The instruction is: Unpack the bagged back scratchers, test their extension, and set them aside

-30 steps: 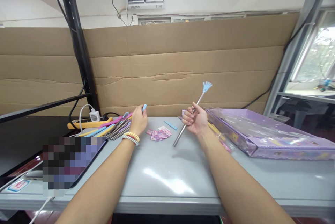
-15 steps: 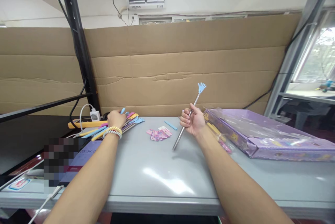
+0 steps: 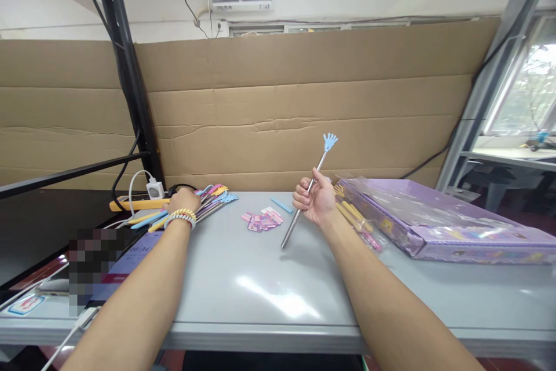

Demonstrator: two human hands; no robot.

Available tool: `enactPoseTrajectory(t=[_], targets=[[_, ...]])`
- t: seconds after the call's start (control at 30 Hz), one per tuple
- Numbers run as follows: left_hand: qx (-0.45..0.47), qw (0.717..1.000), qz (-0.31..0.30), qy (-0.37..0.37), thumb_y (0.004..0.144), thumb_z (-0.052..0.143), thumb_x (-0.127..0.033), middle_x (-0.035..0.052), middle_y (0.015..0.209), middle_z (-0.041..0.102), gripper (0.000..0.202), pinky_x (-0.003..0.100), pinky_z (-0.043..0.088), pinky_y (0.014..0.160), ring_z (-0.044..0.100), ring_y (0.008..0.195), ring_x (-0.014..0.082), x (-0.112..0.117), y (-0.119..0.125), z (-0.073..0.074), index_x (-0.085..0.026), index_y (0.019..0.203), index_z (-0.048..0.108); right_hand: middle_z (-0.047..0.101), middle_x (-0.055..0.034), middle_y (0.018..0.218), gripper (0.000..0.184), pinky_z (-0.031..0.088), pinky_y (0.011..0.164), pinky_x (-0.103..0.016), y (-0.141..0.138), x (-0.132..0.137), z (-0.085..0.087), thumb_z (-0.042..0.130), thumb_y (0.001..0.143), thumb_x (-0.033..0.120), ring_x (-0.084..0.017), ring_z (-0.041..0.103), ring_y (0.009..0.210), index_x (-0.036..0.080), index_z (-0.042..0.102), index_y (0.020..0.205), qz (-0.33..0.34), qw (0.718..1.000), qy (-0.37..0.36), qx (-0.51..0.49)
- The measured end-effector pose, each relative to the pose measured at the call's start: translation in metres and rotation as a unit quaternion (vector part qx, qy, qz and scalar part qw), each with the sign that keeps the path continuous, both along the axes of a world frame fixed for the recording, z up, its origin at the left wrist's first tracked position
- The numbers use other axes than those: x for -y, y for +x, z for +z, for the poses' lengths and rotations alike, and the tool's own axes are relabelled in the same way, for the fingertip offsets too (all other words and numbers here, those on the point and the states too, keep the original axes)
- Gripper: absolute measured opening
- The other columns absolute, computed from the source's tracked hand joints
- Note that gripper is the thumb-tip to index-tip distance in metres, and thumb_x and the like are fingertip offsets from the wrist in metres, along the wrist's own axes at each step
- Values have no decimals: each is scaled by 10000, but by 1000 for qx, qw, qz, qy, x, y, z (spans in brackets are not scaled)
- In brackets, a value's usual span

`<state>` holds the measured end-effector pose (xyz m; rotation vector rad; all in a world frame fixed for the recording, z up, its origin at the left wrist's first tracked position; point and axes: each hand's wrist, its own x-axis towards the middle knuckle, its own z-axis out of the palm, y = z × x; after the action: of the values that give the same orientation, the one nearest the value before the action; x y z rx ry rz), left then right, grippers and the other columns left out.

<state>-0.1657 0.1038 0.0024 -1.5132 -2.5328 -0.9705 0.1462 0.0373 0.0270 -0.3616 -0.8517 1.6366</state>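
Observation:
Upright and slightly tilted, a back scratcher with a light-blue hand-shaped head (image 3: 330, 142) and a silver rod is wrapped in the fingers of my right hand (image 3: 316, 196); its bare metal end points down over the table. My left hand (image 3: 185, 201) lies on a pile of back scratchers (image 3: 223, 197) with blue, pink and yellow heads and blue and yellow handles. The fingers of that hand are mostly hidden behind its back. Between the hands lie a blue tube (image 3: 281, 205) and several small pink printed cards (image 3: 263, 220).
At right a purple box (image 3: 473, 215) in clear film lies beside a plastic bag with yellow handles (image 3: 354, 215). A phone (image 3: 134, 258) with a timer on its screen, a white charger (image 3: 155, 188) and cables are at left. Cardboard (image 3: 304, 99) stands behind the table.
My left hand has moved slightly left and down onto the pile, and the blue piece at its fingertips no longer shows there. My right hand still holds the back scratcher, nearly unmoved.

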Motion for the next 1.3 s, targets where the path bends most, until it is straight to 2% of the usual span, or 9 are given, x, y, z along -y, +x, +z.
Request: enactPoseTrajectory(t=[0.13, 0.43, 0.6, 0.77, 0.93, 1.0, 1.13, 1.23, 1.3], targets=[[-27, 998, 20, -51, 705, 502, -249, 168, 1049, 642, 268, 468, 326, 855, 554, 1015, 331, 3, 9, 4, -164, 896, 669, 325, 38, 374, 468, 171, 308, -179, -1, -1, -1, 372, 841, 500, -65, 254, 303, 179, 374, 501, 6, 1000, 8, 11], [-58, 997, 29, -45, 710, 481, -271, 183, 1028, 642, 316, 453, 329, 848, 547, 1008, 327, 6, 11, 3, -140, 936, 658, 335, 37, 382, 461, 183, 311, -183, -2, -1, -1, 408, 826, 503, -68, 271, 304, 178, 387, 500, -9, 1000, 7, 25], [-51, 996, 56, -46, 705, 488, -392, 202, 1136, 584, 430, 464, 337, 844, 481, 1088, 360, 4, 11, 2, -123, 1003, 644, 337, 33, 377, 465, 190, 316, -188, -2, 0, 0, 398, 833, 494, -74, 283, 304, 178, 389, 492, -20, 1000, 1, 21], [-41, 996, 68, -51, 707, 470, -439, 216, 1214, 515, 488, 469, 322, 863, 417, 1138, 379, 3, 12, 1, -113, 1029, 637, 341, 28, 384, 464, 191, 320, -193, -2, 0, 0, 358, 850, 469, -79, 286, 304, 177, 393, 491, -25, 1000, 4, 15], [-61, 995, 74, -4, 713, 473, -431, 227, 1174, 520, 496, 477, 313, 875, 431, 1103, 368, 7, 22, 3, -89, 1042, 616, 348, 31, 387, 443, 199, 323, -196, -1, -2, -2, 397, 830, 477, -80, 287, 309, 182, 387, 500, -20, 1000, 16, 15], [-78, 996, 38, 30, 735, 453, -431, 216, 1161, 531, 474, 476, 316, 881, 440, 1094, 357, 10, 31, 8, -95, 1030, 612, 352, 31, 390, 439, 203, 326, -198, -1, -2, -2, 408, 821, 485, -81, 292, 312, 185, 384, 502, -21, 999, 19, 16], [-53, 989, -97, 95, 817, 360, -420, 147, 1063, 615, 391, 445, 329, 892, 502, 1048, 303, 16, 53, 19, -161, 933, 629, 353, 29, 398, 445, 209, 336, -208, -2, -2, -2, 388, 824, 491, -88, 303, 317, 188, 380, 500, -33, 999, 26, 13], [-31, 970, -205, 129, 849, 333, -423, 101, 975, 661, 383, 366, 361, 869, 559, 973, 247, 22, 69, 23, -177, 892, 622, 362, 26, 405, 448, 255, 357, -223, -3, -2, -2, 401, 826, 487, -97, 335, 338, 191, 355, 493, -54, 998, 35, 12], [-21, 945, -292, 148, 855, 344, -420, 84, 960, 667, 375, 315, 389, 831, 580, 921, 211, 27, 80, 22, -168, 909, 616, 378, 22, 412, 450, 325, 400, -244, -4, -4, -2, 420, 833, 472, -112, 392, 379, 192, 332, 491, -77, 996, 37, 11]])
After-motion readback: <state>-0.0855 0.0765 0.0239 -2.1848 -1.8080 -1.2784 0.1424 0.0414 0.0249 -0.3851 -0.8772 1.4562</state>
